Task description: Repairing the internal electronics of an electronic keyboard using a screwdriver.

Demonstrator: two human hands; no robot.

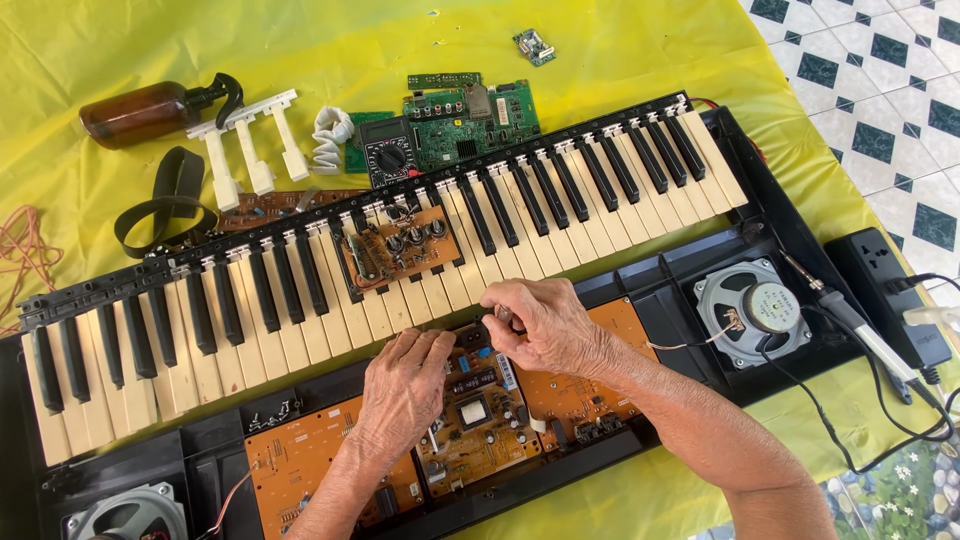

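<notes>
Head view: both hands on the brown power circuit board (478,412) inside the opened black electronic keyboard casing (700,262).
Left hand (405,385) lies flat, fingers loose, on the board's left edge. Right hand (540,322) pinches a small metal part (503,314) above the board's top end. Grey soldering iron (862,325) rests at right, well apart.

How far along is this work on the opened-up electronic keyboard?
Done: the black keyboard casing lies open, three white keys taken out. In hand: the left hand rests on the brown middle circuit board; the right hand pinches a small part above it. Left: the small brown board lies loose on the keys.
</notes>
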